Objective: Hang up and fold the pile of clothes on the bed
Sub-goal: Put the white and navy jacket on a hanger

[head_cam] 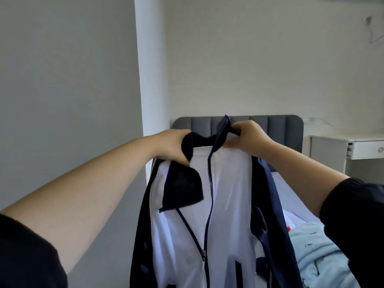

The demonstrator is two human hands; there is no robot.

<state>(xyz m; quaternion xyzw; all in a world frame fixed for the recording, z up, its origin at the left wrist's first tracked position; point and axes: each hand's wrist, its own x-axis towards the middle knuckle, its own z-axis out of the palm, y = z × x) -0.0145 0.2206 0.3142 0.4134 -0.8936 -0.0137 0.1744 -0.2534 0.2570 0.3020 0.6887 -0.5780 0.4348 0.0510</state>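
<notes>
A navy-and-white zip-front jacket [228, 194] is held up at arm's length in front of a bed [295, 196], its collar level with the top of a grey padded headboard [270, 123]; bare pale wall fills the space above and to the left, broken by a white wall corner [149, 80] just beside the jacket's left edge; a white desk with a drawer [353, 146] stands against the wall to the right of the headboard, and a thin wire hanger [372, 32] hangs high on the wall above it.

The jacket's lower part runs out of the frame's bottom edge and hides most of the bed; a pale blue garment [318, 246] lies crumpled on the bed at lower right, partly covered by the right sleeve; what lies behind the jacket cannot be made out.

Both arms reach forward, raised; the left hand [174, 146] has its fingers curled round the dark collar on its side, one collar flap folded down below it; the right hand [249, 138] pinches a small dark piece at the collar's other side, whether fabric or something else is unclear; the zip is open at the top.
</notes>
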